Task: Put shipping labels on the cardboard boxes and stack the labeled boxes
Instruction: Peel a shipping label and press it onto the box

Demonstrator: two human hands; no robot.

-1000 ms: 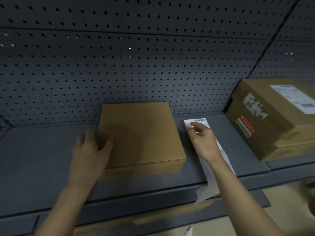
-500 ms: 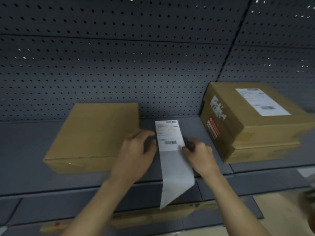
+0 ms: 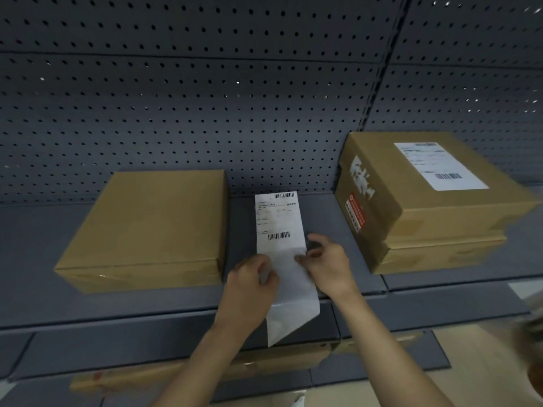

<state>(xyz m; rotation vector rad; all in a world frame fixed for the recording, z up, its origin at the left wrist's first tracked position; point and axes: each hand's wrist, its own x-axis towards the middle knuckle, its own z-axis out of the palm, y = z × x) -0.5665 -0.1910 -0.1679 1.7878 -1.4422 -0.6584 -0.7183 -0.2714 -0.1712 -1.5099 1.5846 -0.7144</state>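
A plain flat cardboard box with no label lies on the grey shelf at the left. A white shipping label strip with barcodes lies beside it in the middle, its lower end hanging over the shelf edge. My left hand pinches the strip's left edge and my right hand pinches its right edge, just below the printed part. At the right stands a stack of two boxes, the top one bearing a white label.
A dark perforated back panel rises behind the shelf. Below the shelf edge lie flat cardboard pieces on a lower grey ledge. A beige floor patch shows at the lower right.
My left hand left the plain box and came over to the label strip. Both hands now pinch the strip lower down, closer together. The view shifted right.
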